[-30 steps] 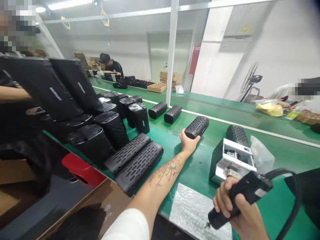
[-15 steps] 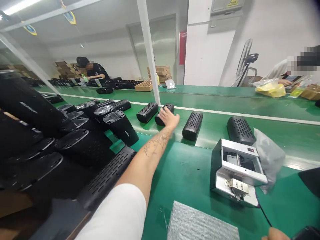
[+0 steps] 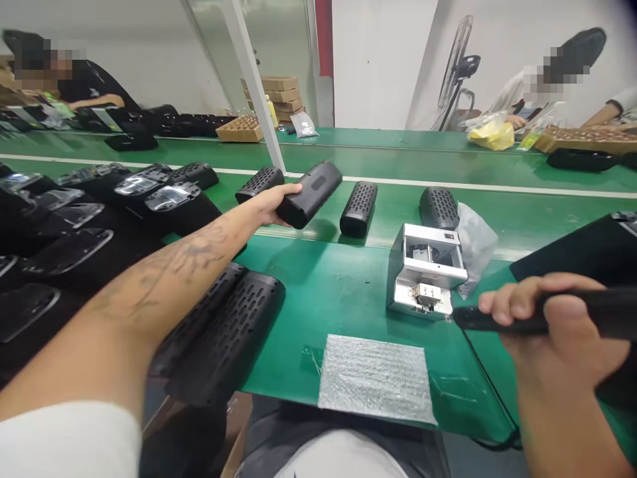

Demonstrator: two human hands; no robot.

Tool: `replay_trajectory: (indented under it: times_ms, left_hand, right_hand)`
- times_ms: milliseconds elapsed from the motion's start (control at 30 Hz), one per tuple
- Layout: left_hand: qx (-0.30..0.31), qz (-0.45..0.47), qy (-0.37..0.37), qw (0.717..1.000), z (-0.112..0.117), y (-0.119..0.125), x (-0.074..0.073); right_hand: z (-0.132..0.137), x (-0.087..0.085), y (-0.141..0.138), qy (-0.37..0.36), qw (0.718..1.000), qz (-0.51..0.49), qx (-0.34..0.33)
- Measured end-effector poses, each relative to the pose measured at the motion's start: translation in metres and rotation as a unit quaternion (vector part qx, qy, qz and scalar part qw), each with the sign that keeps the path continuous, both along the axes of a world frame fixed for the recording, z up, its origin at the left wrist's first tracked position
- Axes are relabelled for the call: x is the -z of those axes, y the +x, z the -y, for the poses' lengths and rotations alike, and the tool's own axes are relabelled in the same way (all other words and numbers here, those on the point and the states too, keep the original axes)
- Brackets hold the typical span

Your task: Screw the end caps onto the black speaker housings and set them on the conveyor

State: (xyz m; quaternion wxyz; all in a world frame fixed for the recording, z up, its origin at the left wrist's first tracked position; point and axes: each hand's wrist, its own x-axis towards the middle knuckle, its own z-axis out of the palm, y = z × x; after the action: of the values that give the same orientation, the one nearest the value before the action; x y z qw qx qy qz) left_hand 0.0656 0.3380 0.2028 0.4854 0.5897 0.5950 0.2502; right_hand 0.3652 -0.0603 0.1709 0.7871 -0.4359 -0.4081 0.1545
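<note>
My left hand (image 3: 273, 204) grips the near end of a black oblong plastic housing (image 3: 314, 189), which is tilted above the green bench. A smooth side with an oval recess faces up. My right hand (image 3: 567, 342) is wrapped round a long black electric screwdriver (image 3: 527, 317) held level, its tip pointing left. That tip lies close to the front corner of a silver box-shaped screw feeder (image 3: 428, 272). Slotted black housings (image 3: 359, 207) lie near the left hand, one on either side.
Many black housings (image 3: 67, 252) crowd the left side, with slotted ones (image 3: 233, 332) at the near edge. A silvery foam sheet (image 3: 377, 378) lies in front. Behind the feeder are a clear plastic bag (image 3: 475, 242) and another housing (image 3: 438, 207). Two co-workers sit across the bench.
My left hand has closed on a housing and lifted and turned it. My right hand has risen into view with the screwdriver. The view has shifted right and down.
</note>
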Motion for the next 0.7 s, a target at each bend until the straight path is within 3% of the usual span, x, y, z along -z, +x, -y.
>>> replay_trajectory:
  times_ms: [100,200,267,367,433,533,600,700]
  left_hand:
    - [0.120,0.059,0.093,0.987,0.076,-0.047,-0.020]
    - [0.221,-0.034,0.261,0.939,0.172,-0.086,-0.023]
    - [0.267,-0.091,0.338,0.898,0.231,-0.100,-0.009]
    - [0.342,-0.095,0.333,0.873,0.295,-0.101,0.031]
    - [0.377,-0.081,0.306,0.870,0.317,-0.093,0.063]
    - [0.394,-0.068,0.295,0.868,0.326,-0.081,0.104]
    - [0.387,-0.059,0.294,0.872,0.325,-0.077,0.122]
    - [0.364,-0.034,0.288,0.885,0.322,-0.079,0.136]
  right_hand:
    - [-0.032,0.003,0.005,0.014,0.999,0.040,-0.020]
    - [-0.050,0.017,0.003,-0.010,0.996,0.078,-0.049]
    - [-0.053,0.025,0.000,-0.025,0.994,0.090,-0.061]
    - [-0.051,0.028,-0.003,-0.040,0.993,0.092,-0.059]
    - [-0.047,0.026,-0.005,-0.050,0.993,0.095,-0.055]
    - [-0.035,0.015,-0.009,-0.066,0.990,0.108,-0.068]
    - [-0.024,0.006,-0.015,-0.073,0.987,0.112,-0.085]
    - [0.001,-0.010,-0.027,-0.039,0.990,0.103,-0.088]
